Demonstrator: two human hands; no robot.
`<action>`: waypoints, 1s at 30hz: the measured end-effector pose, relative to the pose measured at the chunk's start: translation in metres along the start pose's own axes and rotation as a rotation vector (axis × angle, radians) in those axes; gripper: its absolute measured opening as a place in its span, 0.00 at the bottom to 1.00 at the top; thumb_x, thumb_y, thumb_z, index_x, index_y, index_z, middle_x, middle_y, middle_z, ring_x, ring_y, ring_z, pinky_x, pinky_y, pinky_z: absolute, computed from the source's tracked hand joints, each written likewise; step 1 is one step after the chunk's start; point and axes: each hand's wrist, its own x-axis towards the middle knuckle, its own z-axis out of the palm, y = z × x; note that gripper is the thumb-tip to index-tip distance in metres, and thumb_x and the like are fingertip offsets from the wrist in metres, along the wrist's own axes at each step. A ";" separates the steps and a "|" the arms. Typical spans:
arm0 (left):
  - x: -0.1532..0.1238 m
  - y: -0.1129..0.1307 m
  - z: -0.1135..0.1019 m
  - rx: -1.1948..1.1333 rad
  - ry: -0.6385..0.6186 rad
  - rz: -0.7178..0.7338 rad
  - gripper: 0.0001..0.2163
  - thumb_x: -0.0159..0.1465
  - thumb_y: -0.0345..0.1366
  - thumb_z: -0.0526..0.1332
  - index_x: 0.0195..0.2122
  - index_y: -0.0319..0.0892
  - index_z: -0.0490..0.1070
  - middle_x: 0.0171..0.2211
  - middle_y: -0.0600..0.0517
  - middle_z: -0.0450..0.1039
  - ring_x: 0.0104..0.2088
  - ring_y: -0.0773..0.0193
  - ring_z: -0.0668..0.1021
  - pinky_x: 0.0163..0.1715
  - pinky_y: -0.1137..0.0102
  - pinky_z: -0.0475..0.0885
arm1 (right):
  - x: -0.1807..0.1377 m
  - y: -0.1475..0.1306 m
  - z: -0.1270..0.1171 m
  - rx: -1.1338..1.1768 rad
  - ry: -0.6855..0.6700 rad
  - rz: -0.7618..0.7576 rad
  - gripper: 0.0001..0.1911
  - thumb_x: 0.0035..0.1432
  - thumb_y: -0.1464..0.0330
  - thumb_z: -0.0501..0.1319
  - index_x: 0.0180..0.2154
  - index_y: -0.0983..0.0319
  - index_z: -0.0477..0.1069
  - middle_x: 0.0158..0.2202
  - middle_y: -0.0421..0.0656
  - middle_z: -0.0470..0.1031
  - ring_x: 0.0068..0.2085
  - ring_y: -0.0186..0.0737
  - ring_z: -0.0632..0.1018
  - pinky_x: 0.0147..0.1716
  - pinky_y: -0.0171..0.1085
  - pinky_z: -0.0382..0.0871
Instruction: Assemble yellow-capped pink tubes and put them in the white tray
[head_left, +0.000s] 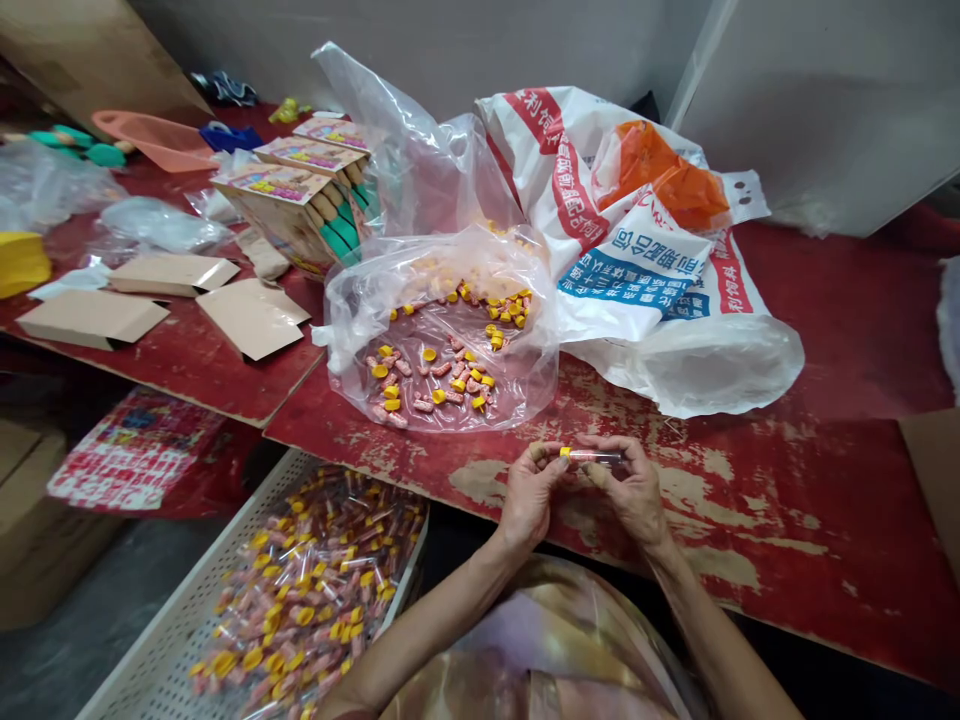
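Just above the table's front edge, my two hands hold one small clear tube point(596, 456) lying level, with a yellow cap at its left end and something pink inside. The fingertips of my left hand point(529, 495) pinch the cap end. My right hand point(630, 490) has its fingers closed around the dark, clear right end. Behind them, an open clear plastic bag point(536, 375) lies on the red table, holding loose yellow caps point(429, 355) with pink pieces point(441, 369).
A white perforated crate point(172, 610) at lower left holds many yellow-capped tubes point(300, 615). A printed white sack point(600, 310) lies behind the clear bag. Display boxes point(277, 215) and flat cardboard pieces point(251, 315) are on the left of the worn red table point(847, 510).
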 end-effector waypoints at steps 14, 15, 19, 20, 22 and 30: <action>-0.006 -0.011 -0.006 0.488 -0.199 0.117 0.12 0.54 0.26 0.55 0.38 0.40 0.74 0.35 0.51 0.77 0.38 0.63 0.76 0.45 0.68 0.70 | -0.002 0.007 -0.008 -0.570 -0.172 -0.318 0.06 0.62 0.66 0.57 0.41 0.60 0.65 0.36 0.42 0.72 0.36 0.35 0.75 0.34 0.33 0.70; -0.004 -0.011 -0.007 0.597 -0.255 0.143 0.13 0.55 0.26 0.54 0.37 0.41 0.75 0.36 0.51 0.77 0.39 0.62 0.76 0.46 0.66 0.69 | -0.001 0.005 -0.014 -0.586 -0.231 -0.270 0.06 0.62 0.65 0.57 0.41 0.60 0.65 0.35 0.42 0.72 0.35 0.35 0.75 0.33 0.32 0.69; 0.002 -0.005 -0.015 0.969 -0.259 0.365 0.15 0.56 0.24 0.53 0.41 0.40 0.75 0.43 0.47 0.74 0.47 0.58 0.73 0.52 0.62 0.66 | 0.007 -0.003 -0.037 -0.777 -0.420 -0.243 0.09 0.65 0.62 0.52 0.33 0.60 0.62 0.29 0.40 0.67 0.29 0.35 0.71 0.28 0.34 0.66; 0.003 -0.002 -0.018 1.002 -0.209 0.413 0.16 0.56 0.24 0.54 0.42 0.40 0.74 0.44 0.46 0.73 0.47 0.58 0.73 0.51 0.63 0.67 | 0.010 -0.002 -0.042 -0.833 -0.438 -0.279 0.11 0.65 0.62 0.51 0.31 0.59 0.61 0.27 0.40 0.65 0.27 0.35 0.69 0.26 0.34 0.65; 0.004 0.004 -0.025 1.018 -0.119 0.471 0.15 0.57 0.24 0.54 0.43 0.39 0.73 0.41 0.46 0.73 0.43 0.60 0.74 0.47 0.64 0.69 | 0.014 0.004 -0.047 -0.900 -0.463 -0.330 0.13 0.65 0.62 0.50 0.29 0.59 0.59 0.25 0.40 0.63 0.24 0.35 0.66 0.23 0.33 0.62; 0.004 0.000 -0.047 0.942 -0.034 0.624 0.13 0.60 0.26 0.52 0.45 0.40 0.70 0.36 0.48 0.72 0.36 0.64 0.74 0.38 0.69 0.70 | 0.011 0.025 -0.049 -0.901 -0.454 -0.367 0.11 0.66 0.63 0.49 0.32 0.59 0.58 0.27 0.41 0.63 0.26 0.35 0.67 0.25 0.35 0.63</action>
